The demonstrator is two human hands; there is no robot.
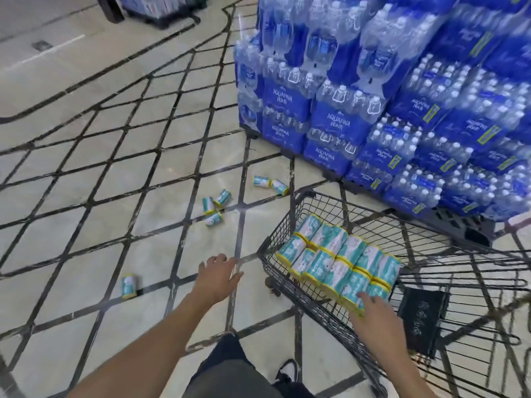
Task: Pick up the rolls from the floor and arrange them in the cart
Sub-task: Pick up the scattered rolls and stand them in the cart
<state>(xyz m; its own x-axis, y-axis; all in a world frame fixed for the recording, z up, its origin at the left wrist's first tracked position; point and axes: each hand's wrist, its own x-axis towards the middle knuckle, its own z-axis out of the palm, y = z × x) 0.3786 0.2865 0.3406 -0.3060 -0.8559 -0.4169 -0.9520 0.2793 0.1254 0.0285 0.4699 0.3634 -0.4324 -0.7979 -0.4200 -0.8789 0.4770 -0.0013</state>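
Observation:
Several teal-and-white rolls with yellow ends [339, 255] lie packed in rows in the front left corner of the dark wire cart [290, 214]. My right hand [376, 314] is inside the cart, its fingers resting on the nearest roll [352, 297] of the rows. My left hand [218, 275] hovers open over the floor beside the cart's corner, holding nothing. Loose rolls remain on the floor: one [129, 286] to the left of that hand, a cluster of three [214, 205] farther out, and a pair [271, 184] near the water pallet.
Stacked shrink-wrapped packs of water bottles [373, 110] on pallets rise right behind the cart. A dark pouch [421, 320] lies on the cart's floor. The tiled floor with dark diagonal lines stretches left. My leg and shoe [287, 372] show at the bottom.

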